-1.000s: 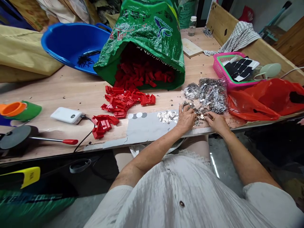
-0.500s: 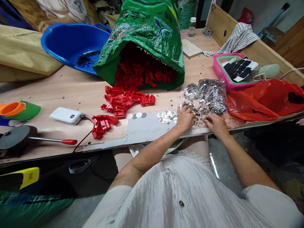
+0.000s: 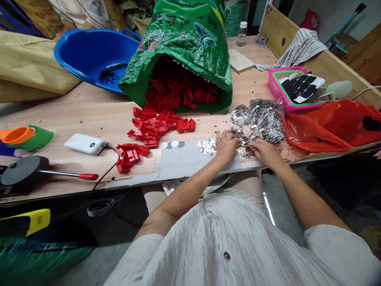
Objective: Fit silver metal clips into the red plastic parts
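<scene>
My left hand (image 3: 226,147) lies between two groups of small metal pieces, its fingers apart and bent down toward the table. Left of it, flat shiny metal pieces (image 3: 207,146) are spread on a grey sheet (image 3: 181,163). My right hand (image 3: 266,152) reaches into a loose pile of small metal pieces (image 3: 244,140), thumb and fingertips pressed together. Whatever those fingertips hold is too small to make out. Just behind the pile sit a large clear bag of metal pieces (image 3: 268,119) and a smaller clear bag (image 3: 240,114).
Red plastic parts (image 3: 153,127) spill from a green sack (image 3: 190,35). Leftward are a blue basin (image 3: 89,51), a white power bank (image 3: 85,143) and a red-tipped lever tool (image 3: 24,174). On the right stand a pink basket (image 3: 275,85) and a red plastic bag (image 3: 336,127).
My left hand has shifted a little left, toward the flat shiny pieces. My right hand has also moved slightly left, further into the loose pile.
</scene>
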Demonstrator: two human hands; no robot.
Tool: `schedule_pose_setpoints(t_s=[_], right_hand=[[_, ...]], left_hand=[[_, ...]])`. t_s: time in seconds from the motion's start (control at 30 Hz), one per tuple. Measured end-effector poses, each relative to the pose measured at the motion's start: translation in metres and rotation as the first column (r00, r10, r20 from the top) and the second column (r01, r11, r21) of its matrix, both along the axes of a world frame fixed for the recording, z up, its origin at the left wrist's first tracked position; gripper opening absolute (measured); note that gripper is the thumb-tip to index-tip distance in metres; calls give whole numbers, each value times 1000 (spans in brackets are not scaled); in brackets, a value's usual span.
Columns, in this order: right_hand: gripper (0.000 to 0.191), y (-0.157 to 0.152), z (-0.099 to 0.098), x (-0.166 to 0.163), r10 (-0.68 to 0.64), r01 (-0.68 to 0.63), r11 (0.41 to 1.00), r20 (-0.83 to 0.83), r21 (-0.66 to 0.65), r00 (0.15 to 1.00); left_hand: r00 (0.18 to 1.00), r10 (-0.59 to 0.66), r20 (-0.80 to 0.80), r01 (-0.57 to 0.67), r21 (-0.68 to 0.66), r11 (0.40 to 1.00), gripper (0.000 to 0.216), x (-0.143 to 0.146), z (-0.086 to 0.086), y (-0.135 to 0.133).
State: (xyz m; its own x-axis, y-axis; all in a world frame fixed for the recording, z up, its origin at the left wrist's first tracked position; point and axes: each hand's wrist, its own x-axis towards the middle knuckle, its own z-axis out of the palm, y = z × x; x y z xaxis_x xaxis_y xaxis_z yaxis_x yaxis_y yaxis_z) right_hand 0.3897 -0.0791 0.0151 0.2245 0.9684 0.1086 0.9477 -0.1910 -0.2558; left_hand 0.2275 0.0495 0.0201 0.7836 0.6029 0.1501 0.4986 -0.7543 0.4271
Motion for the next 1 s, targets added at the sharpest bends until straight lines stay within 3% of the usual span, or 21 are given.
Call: schedule_pose_setpoints(t_s=[0.33, 0.53, 0.73, 1.0], right_hand=[[19, 3, 2, 7, 40, -40, 997, -1, -66, 999], [18, 3, 5, 10, -44, 42, 997, -33, -59, 998], [27, 27, 8, -15, 51, -47, 998, -115, 35, 992], [18, 43, 10, -35, 110, -116, 992, -101, -55, 989]], left_hand=[[998, 65, -3, -65, -23, 998, 17, -17, 0, 17], [997, 79, -5, -79, -25, 997, 16, -22, -1, 17], [997, 73, -23, -73, -26, 997, 14, -28, 0, 14], [996, 85, -16, -85, -35, 996, 13, -46, 3, 11]])
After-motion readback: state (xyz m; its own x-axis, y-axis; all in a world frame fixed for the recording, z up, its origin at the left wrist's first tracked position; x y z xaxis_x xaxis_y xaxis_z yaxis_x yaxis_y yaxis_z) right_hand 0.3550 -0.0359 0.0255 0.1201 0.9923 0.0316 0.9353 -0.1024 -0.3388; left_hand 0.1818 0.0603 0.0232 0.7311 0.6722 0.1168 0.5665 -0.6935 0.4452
